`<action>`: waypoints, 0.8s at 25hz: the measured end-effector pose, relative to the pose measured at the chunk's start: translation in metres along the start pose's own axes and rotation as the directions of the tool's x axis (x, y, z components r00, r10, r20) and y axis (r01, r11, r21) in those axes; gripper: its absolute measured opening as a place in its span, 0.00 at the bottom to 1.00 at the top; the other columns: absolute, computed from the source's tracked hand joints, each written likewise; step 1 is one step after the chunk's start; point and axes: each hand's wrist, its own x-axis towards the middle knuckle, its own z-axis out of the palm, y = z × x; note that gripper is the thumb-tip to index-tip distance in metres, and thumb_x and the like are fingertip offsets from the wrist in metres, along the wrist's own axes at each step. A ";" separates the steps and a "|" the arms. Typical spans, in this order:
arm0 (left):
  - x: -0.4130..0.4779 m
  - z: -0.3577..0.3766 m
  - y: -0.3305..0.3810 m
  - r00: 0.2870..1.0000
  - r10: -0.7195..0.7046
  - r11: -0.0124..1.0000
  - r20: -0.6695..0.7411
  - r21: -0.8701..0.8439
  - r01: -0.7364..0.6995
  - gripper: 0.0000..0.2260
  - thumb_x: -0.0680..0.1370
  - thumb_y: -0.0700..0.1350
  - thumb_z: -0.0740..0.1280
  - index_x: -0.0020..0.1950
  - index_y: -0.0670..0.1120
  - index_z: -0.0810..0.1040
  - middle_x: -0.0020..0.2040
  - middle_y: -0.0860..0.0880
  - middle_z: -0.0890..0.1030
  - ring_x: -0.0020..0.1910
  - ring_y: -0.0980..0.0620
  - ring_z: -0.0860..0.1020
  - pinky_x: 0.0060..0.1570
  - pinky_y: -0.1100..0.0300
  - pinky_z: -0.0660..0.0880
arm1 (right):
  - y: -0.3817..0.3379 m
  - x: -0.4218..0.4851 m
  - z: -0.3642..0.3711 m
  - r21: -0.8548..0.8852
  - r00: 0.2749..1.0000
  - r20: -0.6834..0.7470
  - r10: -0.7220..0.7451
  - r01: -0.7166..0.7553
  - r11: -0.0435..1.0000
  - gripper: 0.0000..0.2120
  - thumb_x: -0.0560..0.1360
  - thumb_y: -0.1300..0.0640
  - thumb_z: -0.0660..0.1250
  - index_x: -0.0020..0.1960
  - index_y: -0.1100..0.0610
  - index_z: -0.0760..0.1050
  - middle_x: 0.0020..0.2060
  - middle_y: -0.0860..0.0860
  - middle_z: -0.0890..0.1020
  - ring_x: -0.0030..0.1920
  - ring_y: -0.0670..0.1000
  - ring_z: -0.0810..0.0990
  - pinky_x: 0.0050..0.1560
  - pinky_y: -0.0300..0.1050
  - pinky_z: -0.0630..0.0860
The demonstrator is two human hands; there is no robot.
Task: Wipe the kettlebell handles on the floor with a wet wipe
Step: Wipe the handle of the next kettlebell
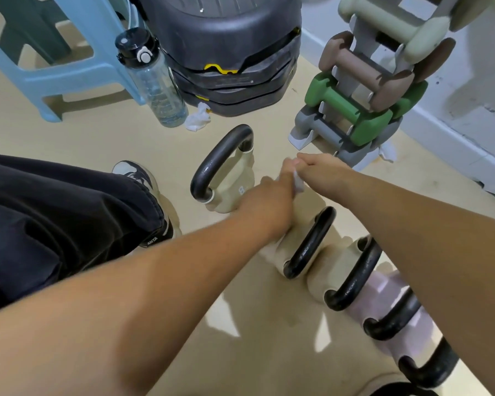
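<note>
Left hand (272, 195) and right hand (320, 167) meeting, both pinching wet wipe (297, 182) above kettlebell row (309, 244); bare floor (240, 324) nearside, dumbbell rack (355, 110) close beyond.

arms (143, 287): bare, sleeveless | trousers (55, 224): black, loose | shoe (139, 174): beige-navy

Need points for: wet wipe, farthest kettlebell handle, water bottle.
wet wipe (297, 182), head view, white fold showing between the two hands.
farthest kettlebell handle (212, 161), head view, black curved top bar.
water bottle (157, 87), head view, clear body below the black lid.
</note>
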 end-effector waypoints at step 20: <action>0.016 -0.016 0.020 0.998 -0.035 0.997 0.047 -0.074 0.038 0.31 0.76 0.49 0.62 0.77 0.46 0.53 0.56 0.45 0.73 0.55 0.42 0.79 0.41 0.53 0.70 | -0.019 0.003 0.003 0.008 0.993 0.058 0.100 -0.101 0.995 0.17 0.84 0.63 0.53 0.68 0.67 0.72 0.65 0.65 0.75 0.65 0.66 0.74 0.65 0.57 0.71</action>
